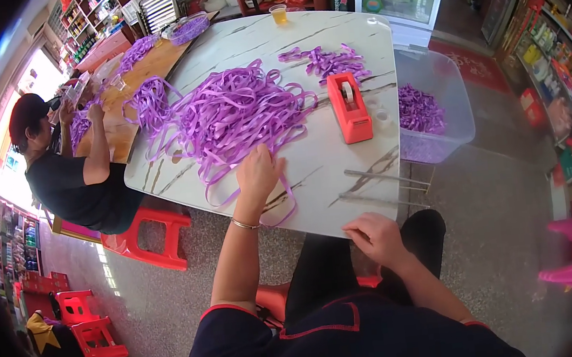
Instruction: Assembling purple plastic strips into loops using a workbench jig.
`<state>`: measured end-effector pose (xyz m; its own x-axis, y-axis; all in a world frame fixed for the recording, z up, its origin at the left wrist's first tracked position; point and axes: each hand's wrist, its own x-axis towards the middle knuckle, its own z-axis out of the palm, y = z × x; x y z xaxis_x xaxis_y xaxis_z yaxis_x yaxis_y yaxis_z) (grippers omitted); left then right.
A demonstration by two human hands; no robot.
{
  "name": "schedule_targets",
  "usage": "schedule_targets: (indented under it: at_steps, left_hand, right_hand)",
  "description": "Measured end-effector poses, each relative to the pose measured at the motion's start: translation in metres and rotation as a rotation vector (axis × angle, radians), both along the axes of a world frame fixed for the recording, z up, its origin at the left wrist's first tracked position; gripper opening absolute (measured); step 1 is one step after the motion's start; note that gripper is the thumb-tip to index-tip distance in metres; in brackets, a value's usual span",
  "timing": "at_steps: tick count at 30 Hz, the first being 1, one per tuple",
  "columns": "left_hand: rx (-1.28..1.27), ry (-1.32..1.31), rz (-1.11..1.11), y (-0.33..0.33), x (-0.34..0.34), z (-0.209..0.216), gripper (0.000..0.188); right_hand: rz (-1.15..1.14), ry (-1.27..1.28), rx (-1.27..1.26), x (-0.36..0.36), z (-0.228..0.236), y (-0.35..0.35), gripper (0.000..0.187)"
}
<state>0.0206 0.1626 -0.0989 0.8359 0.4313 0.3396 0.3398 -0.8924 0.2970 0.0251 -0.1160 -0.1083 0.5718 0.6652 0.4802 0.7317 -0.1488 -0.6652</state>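
A big tangled heap of purple ribbons covers the middle of the white marbled table. At the heap's near edge my left hand, with a bangle on its wrist, is closed on a purple ribbon; a loop hangs beside it over the table's edge. My right hand rests at the near table edge with curled fingers, and whatever lies in them is hidden. Beyond it, two thin metal rods jut over the table's right corner. A red tape dispenser stands right of the heap.
A smaller bunch of purple ribbons lies behind the dispenser. On the right, a clear plastic bin holds more. A cup of yellow drink stands at the far edge. At left, a co-worker handles ribbons beside a red stool.
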Motion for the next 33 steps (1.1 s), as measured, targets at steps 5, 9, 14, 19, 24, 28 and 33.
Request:
schedule_targets:
  at_steps: [5, 9, 14, 19, 24, 28, 33]
  left_hand:
    - [-0.134, 0.011, -0.105, 0.008, 0.006, 0.001, 0.02]
    - [-0.614, -0.2, -0.366, 0.001, 0.014, 0.025, 0.014]
    - [-1.483, -0.183, -0.63, -0.049, 0.007, 0.093, 0.013]
    - [-1.829, 0.038, -0.953, -0.098, -0.003, 0.115, 0.016]
    - [-1.932, 0.101, -1.043, -0.114, -0.002, 0.118, 0.015]
    - [-1.917, 0.141, -1.065, -0.113, 0.0, 0.107, 0.014]
    - [-1.59, 0.338, -1.03, -0.119, -0.006, 0.101, 0.016]
  right_hand:
    - [-0.002, 0.001, -0.014, -0.001, 0.0, 0.001, 0.004]
    - [0.02, 0.03, -0.022, 0.0, 0.001, -0.001, 0.005]
    - [-0.092, 0.474, 0.086, 0.007, 0.016, -0.008, 0.035]
    - [-0.062, 0.215, 0.26, 0.018, 0.08, -0.015, 0.061]
    - [0.07, 0.833, 0.309, 0.011, 0.106, -0.042, 0.038]
    - [-0.106, 0.466, 0.296, 0.007, 0.114, -0.058, 0.012]
    - [-0.236, 0.211, 0.187, 0.008, 0.127, -0.073, 0.012]
